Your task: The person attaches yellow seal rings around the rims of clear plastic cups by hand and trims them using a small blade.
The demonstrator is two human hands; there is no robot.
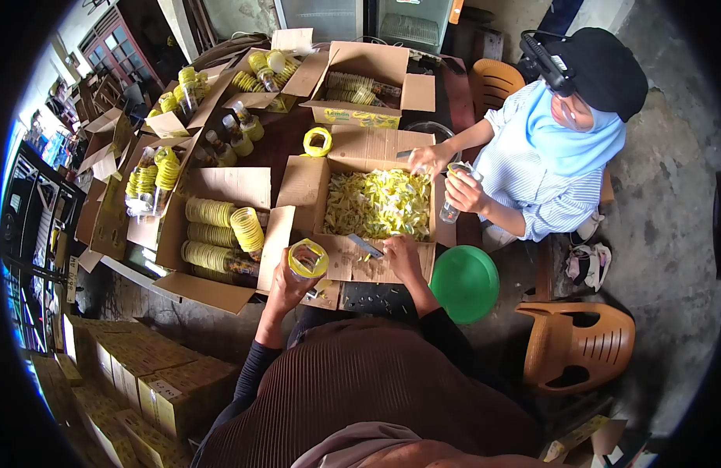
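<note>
My left hand (286, 287) is wrapped round a clear plastic cup (307, 259) with a yellow rim, held upright left of the open box. At the front edge of that cardboard box (304, 187), my right hand (401, 257) is closed on the end of a grey metal blade (366, 246), which lies over the front flap. Yellow and white cut pieces (376, 203) fill the box. Another yellow-rimmed ring (317, 141) rests by the back left flap.
A co-worker (524, 148) at the right holds a clear cup. A green basin (464, 285) is right of my right hand. Boxes of stacked yellow cups (208, 235) stand at the left and back. An orange chair (577, 343) is at the lower right.
</note>
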